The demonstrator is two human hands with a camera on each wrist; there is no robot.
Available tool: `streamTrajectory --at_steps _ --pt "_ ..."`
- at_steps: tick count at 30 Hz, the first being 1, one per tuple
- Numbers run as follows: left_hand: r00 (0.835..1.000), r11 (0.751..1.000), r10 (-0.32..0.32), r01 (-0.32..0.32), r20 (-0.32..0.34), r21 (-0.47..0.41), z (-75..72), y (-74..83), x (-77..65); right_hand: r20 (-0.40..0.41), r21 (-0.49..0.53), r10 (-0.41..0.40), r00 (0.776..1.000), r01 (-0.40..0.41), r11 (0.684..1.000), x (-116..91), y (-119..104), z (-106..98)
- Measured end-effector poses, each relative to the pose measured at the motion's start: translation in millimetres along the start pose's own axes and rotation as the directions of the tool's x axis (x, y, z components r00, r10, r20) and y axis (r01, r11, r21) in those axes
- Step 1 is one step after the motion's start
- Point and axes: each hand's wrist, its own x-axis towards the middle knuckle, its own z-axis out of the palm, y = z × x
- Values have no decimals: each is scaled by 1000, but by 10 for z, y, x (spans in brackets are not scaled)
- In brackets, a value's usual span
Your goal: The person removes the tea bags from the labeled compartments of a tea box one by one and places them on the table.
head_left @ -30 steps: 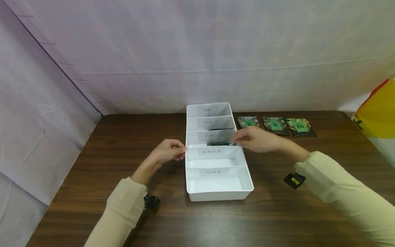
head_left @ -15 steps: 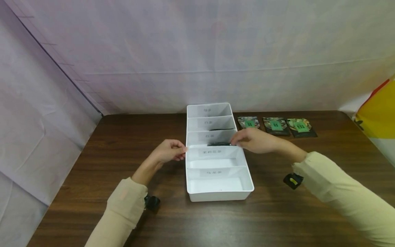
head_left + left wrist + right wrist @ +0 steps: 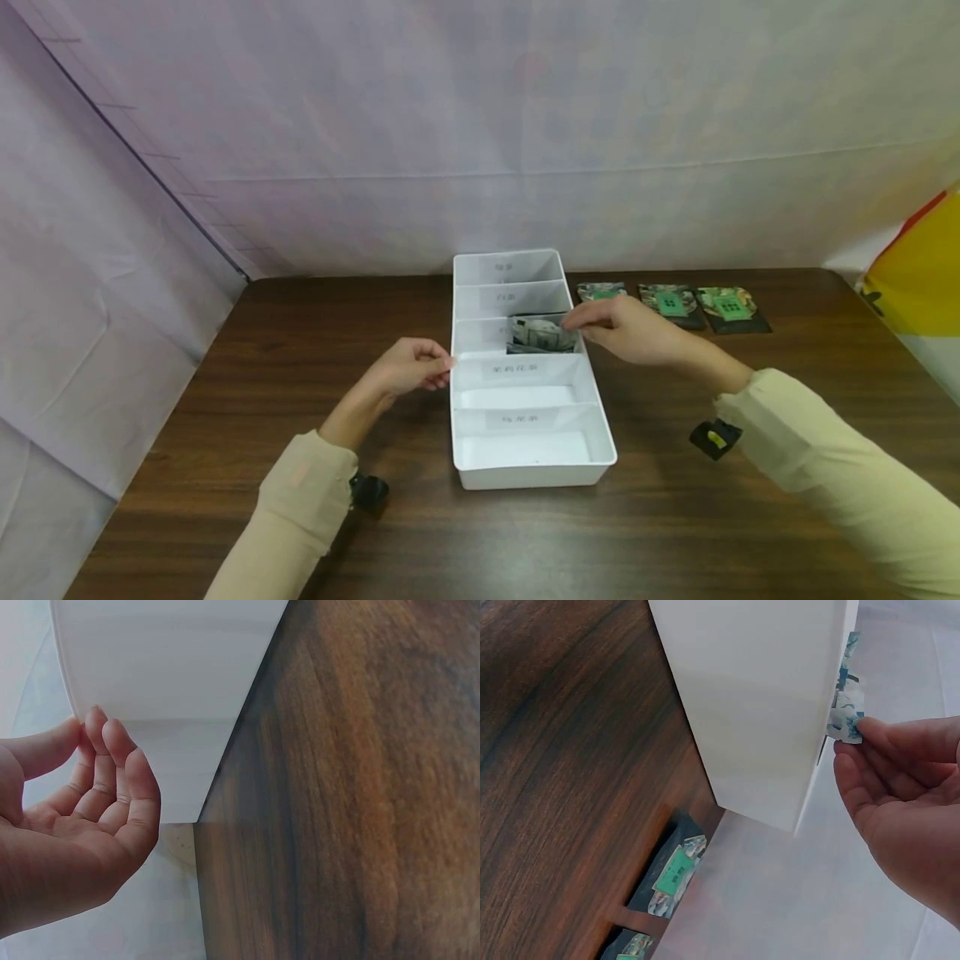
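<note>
A long white divided box [image 3: 534, 476] stands on the table, its compartments bearing paper labels with characters. At the box's left rim, my left hand [image 3: 411, 366] pinches the edge between thumb and index finger; the left wrist view shows this hand [image 3: 97, 802] with its other fingers curled beside the wall. Over the right rim, my right hand [image 3: 630, 331] pinches a tea sachet [image 3: 543, 335] by its edge. The sachet leans in the middle compartment with its printed face visible. In the right wrist view, the sachet [image 3: 846, 720] shows above the rim between thumb and fingertips.
Three dark sachets with green labels lie in a row behind the right hand: a near one [image 3: 600, 291], a middle one [image 3: 670, 305] and a right one [image 3: 729, 306]. The brown wooden table [image 3: 300, 312] ends at a white cloth backdrop [image 3: 360, 217].
Previously seen edge-on, the sachet in the middle compartment now tips to show its printed face. My right hand has shifted slightly up and away. The left hand keeps its place.
</note>
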Motion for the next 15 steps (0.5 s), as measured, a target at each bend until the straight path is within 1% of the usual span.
streamTrajectory --at_steps 7,13,15 --pt "1000 1000 0 0 -1 -1 -4 -3 6 -79 -24 4 997 -6 1000 19 13 -54" --pt "1000 1000 4 -4 -1 8 -1 -2 13 -129 -34 27 991 -31 999 2 -34 -166" --pt "1000 1000 5 -5 2 9 0 -7 15 -137 -20 44 990 -47 999 -7 -61 -213"
